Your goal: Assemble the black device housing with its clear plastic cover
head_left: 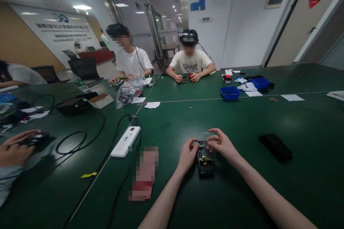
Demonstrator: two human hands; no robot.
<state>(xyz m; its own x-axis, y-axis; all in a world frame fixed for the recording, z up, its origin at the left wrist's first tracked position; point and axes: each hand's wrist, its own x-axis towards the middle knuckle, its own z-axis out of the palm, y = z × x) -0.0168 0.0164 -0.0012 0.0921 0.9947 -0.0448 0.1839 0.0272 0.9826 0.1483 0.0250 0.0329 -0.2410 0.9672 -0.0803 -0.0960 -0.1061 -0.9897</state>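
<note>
On the green table in front of me lies a small black case with brass-coloured parts showing inside it. My left hand is closed on the case's upper left edge, fingertips at its far end. Pinched in the fingers of my right hand is a clear rectangular plastic plate. The plate is tilted over the upper right part of the case, and I cannot tell whether the two touch. To the right, apart from both hands, rests a black pouch-like object.
A white power bank marked 5 and a blurred pinkish flat object lie left, beside black cables. Another person's hand works at far left. Two people sit opposite, near a blue tray and a plastic bag.
</note>
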